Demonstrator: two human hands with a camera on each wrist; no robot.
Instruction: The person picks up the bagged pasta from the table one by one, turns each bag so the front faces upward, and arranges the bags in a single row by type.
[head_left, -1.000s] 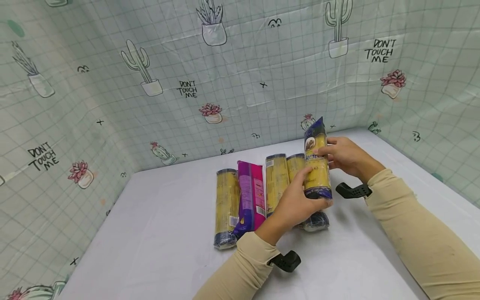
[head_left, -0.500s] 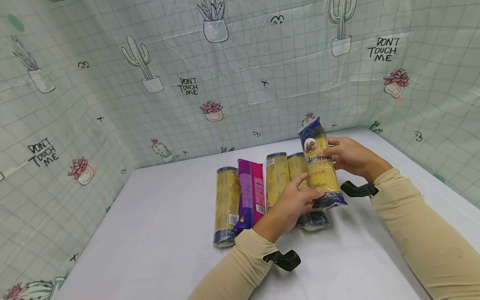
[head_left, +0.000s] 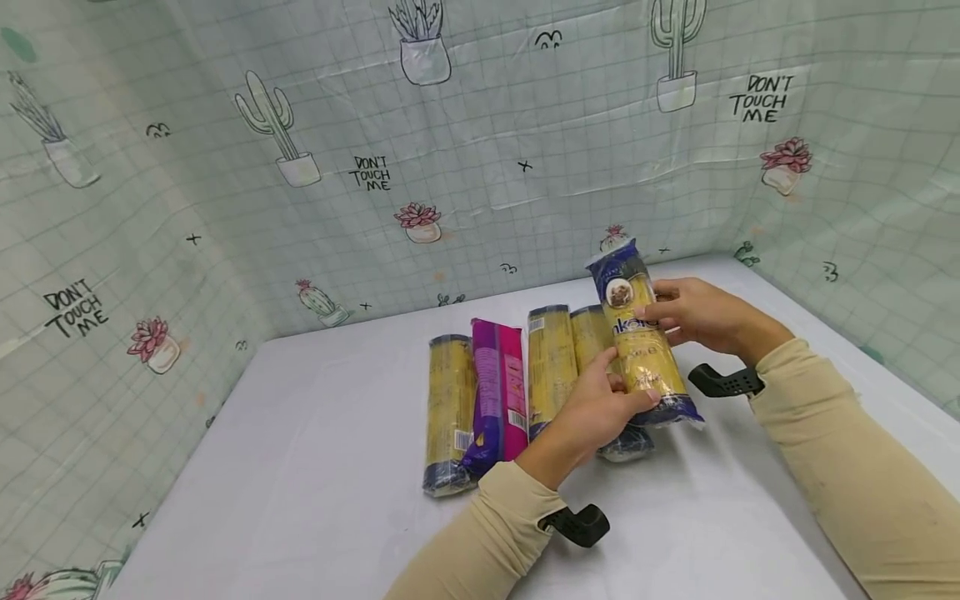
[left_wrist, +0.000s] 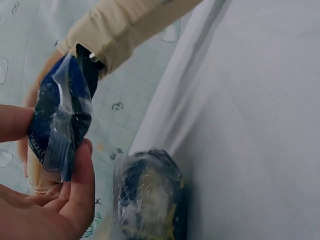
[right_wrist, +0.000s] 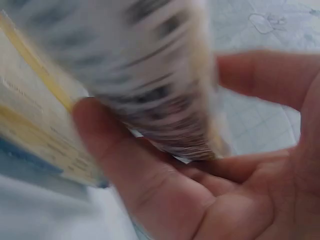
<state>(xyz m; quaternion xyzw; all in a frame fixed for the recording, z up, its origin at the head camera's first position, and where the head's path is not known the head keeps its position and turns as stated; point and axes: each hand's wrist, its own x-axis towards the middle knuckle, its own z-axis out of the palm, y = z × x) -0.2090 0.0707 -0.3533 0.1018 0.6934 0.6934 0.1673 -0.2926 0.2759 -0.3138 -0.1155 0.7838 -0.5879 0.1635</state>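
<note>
Both hands hold one yellow-and-blue pasta packet [head_left: 637, 333], tilted and raised over the right end of a row of packets. My left hand [head_left: 594, 408] pinches its lower end, thumb in front and fingers behind. In the left wrist view that crimped blue end [left_wrist: 62, 110] sits between thumb and fingers. My right hand [head_left: 701, 312] grips the packet's right side near the upper half. From the right wrist, the held packet [right_wrist: 150, 75] is blurred, with thumb and fingers around it. Beneath it lies another yellow packet [head_left: 590, 329], partly hidden by the left hand and the held packet.
On the white table [head_left: 315, 450] lie a yellow packet [head_left: 450, 400] at the left of the row, a pink-purple packet [head_left: 502, 383], and another yellow packet [head_left: 551, 358]. A grid-and-cactus patterned sheet [head_left: 480, 125] rises behind the table and along its sides.
The held packet has turned: its top leans further left and its lower end has swung right, with the printed front facing the head camera more. Both hands keep hold; the row stays put.
</note>
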